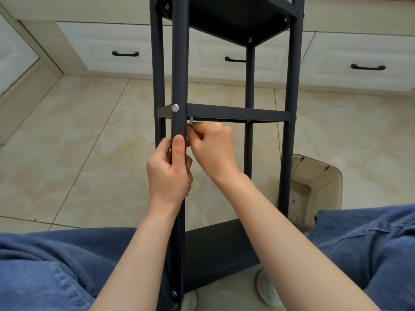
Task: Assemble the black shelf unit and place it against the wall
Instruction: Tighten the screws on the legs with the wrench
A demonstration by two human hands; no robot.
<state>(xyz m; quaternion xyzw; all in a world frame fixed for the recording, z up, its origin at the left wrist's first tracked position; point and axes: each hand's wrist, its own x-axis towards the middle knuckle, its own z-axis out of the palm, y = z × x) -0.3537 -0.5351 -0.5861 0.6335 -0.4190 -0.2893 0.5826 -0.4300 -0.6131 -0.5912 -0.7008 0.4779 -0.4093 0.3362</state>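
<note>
**Shelf unit (289,75) stands between the knees, both hands at its near left post**

The black shelf unit stands upright on the tiled floor (78,142), close in front of a seated person and between their legs in blue jeans (45,265). Three shelves show: the top shelf (224,16) seen from below, the middle shelf (238,112) edge-on, and the bottom shelf (215,248) near the floor.

The left hand (169,173) is wrapped round the near left post (179,63), thumb lying up along its front, just below the middle shelf. A silver screw head (175,107) sits in that post where the middle shelf meets it.

The right hand (213,149) is just right of the post, touching the left hand, its fingers curled and pinching a small metal key (191,122). The key's tip points up at the underside of the middle shelf beside the post; I cannot tell whether it sits in a screw.

A clear plastic bin (314,187) stands on the floor to the right, behind the unit's right post. Far across the floor runs a row of white drawers (101,48) with black handles. A light shoe (267,286) shows near the bottom shelf.
</note>
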